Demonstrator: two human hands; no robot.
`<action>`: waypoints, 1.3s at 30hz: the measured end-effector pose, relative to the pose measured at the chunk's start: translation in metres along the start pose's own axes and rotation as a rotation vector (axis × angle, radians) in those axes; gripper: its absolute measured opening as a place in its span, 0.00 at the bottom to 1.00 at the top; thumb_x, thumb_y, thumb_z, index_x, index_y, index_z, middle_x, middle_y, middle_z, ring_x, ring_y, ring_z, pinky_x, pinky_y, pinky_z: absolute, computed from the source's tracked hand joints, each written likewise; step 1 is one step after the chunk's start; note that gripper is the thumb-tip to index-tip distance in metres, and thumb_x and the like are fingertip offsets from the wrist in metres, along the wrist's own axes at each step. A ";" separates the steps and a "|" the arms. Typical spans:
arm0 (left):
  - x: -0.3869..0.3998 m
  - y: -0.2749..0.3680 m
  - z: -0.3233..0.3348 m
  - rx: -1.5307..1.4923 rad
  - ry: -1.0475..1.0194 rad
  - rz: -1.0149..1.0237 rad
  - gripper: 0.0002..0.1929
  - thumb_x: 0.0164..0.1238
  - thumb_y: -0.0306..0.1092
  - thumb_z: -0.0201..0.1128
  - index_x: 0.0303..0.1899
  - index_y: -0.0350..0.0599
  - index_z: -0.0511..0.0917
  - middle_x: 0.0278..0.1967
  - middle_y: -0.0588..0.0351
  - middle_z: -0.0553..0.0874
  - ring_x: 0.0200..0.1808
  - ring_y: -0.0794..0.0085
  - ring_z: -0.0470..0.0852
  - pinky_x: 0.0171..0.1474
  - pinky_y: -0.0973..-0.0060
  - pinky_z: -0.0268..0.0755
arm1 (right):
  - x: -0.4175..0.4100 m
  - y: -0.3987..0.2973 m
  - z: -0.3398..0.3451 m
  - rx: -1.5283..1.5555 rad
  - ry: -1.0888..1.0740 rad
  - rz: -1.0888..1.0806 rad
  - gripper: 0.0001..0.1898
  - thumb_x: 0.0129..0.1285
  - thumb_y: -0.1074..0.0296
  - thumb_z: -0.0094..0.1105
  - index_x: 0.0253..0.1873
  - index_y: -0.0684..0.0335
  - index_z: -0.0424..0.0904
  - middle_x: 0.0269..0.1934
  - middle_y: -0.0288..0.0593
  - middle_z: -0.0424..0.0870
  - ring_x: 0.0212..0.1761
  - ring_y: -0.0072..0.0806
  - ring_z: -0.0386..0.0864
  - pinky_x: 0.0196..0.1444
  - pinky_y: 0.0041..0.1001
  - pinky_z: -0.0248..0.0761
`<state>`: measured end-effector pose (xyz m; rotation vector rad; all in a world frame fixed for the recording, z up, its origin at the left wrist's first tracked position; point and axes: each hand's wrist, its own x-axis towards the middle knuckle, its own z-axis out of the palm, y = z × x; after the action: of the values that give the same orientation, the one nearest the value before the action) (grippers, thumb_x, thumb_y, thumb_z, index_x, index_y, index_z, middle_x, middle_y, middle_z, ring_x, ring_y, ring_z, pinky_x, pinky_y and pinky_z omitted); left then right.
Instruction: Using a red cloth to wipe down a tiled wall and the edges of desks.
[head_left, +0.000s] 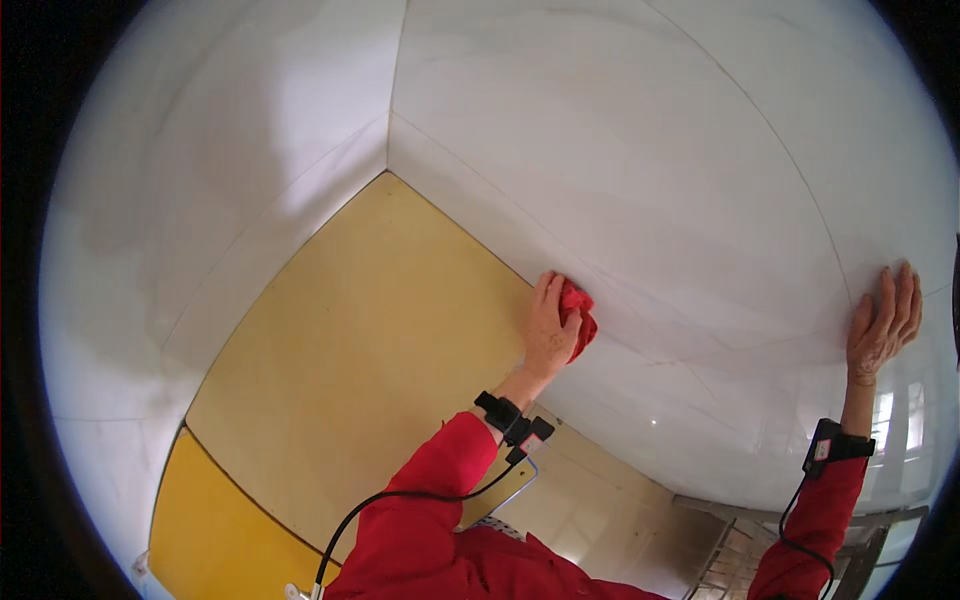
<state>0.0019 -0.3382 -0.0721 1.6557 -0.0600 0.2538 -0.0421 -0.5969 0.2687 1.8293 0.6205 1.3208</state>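
My left hand (550, 330) grips a folded red cloth (582, 330). It presses the cloth to the white marble-patterned wall (637, 187), just above the edge of a yellow board (360, 315). Well to the right, my right hand (885, 322) rests on the same wall with its fingers pointing up, holding nothing. Both wrists carry black straps with small cabled devices, below which red sleeves begin. Part of the cloth is hidden beneath my left fingers and palm.
A second white wall (172, 187) meets the first in a corner behind the yellow board. A deeper-yellow panel (217, 517) adjoins the board at lower left. Beige floor (600, 487) shows beneath, and a grey metal frame (870, 551) stands at lower right.
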 end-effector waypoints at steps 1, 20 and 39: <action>0.001 -0.001 0.001 0.001 -0.001 -0.002 0.27 0.56 0.28 0.56 0.58 0.32 0.62 0.61 0.39 0.63 0.63 0.49 0.61 0.65 0.64 0.54 | -0.001 0.001 0.001 0.000 -0.005 0.003 0.18 0.64 0.65 0.49 0.59 0.56 0.68 0.62 0.41 0.66 0.63 0.38 0.62 0.64 0.34 0.51; 0.029 -0.038 -0.008 -0.073 0.203 -0.110 0.17 0.53 0.29 0.56 0.46 0.32 0.70 0.46 0.40 0.74 0.51 0.48 0.70 0.56 0.62 0.61 | -0.007 0.007 0.004 -0.034 -0.024 0.005 0.18 0.63 0.66 0.50 0.59 0.57 0.69 0.62 0.42 0.66 0.64 0.38 0.61 0.64 0.35 0.51; 0.041 -0.029 -0.030 0.068 0.112 -0.126 0.23 0.54 0.30 0.57 0.53 0.34 0.68 0.52 0.39 0.72 0.55 0.49 0.69 0.60 0.64 0.60 | -0.010 0.006 -0.008 -0.020 -0.033 0.014 0.19 0.62 0.69 0.52 0.59 0.56 0.68 0.61 0.41 0.67 0.64 0.37 0.62 0.63 0.34 0.52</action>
<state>0.0432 -0.3010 -0.0903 1.7029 0.1388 0.2545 -0.0536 -0.6053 0.2689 1.8386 0.5755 1.2995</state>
